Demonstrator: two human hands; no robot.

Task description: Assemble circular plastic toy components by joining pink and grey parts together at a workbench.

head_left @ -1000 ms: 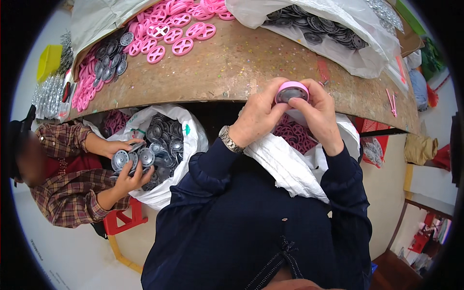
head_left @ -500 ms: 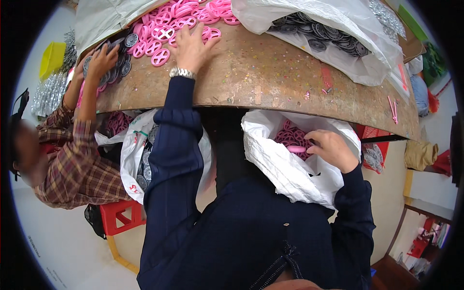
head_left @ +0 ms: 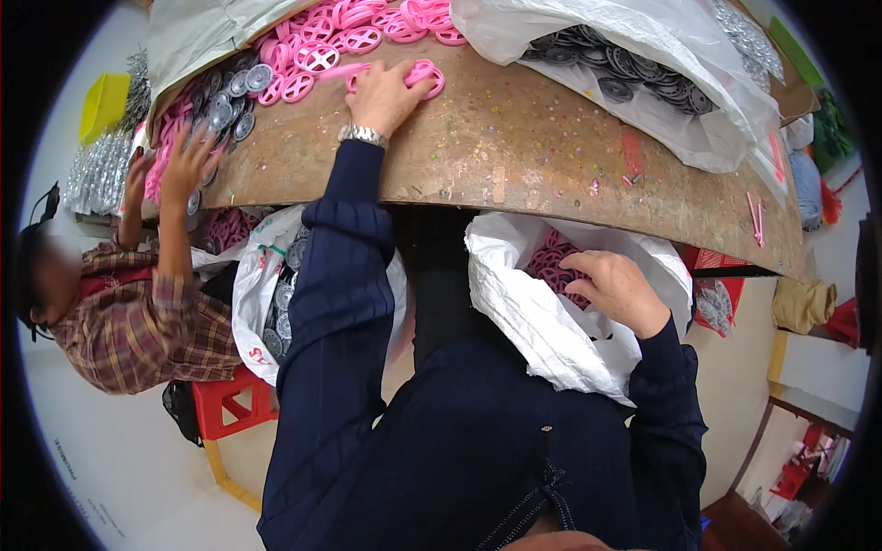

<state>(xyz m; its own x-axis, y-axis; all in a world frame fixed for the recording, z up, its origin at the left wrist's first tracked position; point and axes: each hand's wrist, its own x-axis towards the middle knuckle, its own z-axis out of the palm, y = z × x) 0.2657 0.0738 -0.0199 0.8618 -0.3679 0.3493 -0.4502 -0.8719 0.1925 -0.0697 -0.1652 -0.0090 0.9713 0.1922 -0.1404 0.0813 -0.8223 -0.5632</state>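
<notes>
My left hand (head_left: 386, 99) is on the wooden table, with its fingers curled over a few pink spoked plastic wheels (head_left: 424, 77). These sit just in front of the heap of pink wheels (head_left: 317, 57). Over the mouth of a white woven sack (head_left: 514, 289) at the table's front edge hangs my right hand (head_left: 625, 289). Its fingers are bent and apart, with nothing visible between them. Darker pink rings (head_left: 551, 262) lie inside that sack, right beside the fingertips.
A co-worker (head_left: 152, 312) sits at the left, hands near grey discs (head_left: 220, 110) on the table (head_left: 514, 138). A white bag (head_left: 643, 28) of dark grey discs lies at the back right. Another sack (head_left: 246, 317) with grey discs stands below the table, near a red stool (head_left: 230, 404).
My left hand has closed over pink wheels and drawn them slightly right, off the heap's edge. The pink ring at my right fingertips has gone from view. The co-worker's hands have moved off the grey discs.
</notes>
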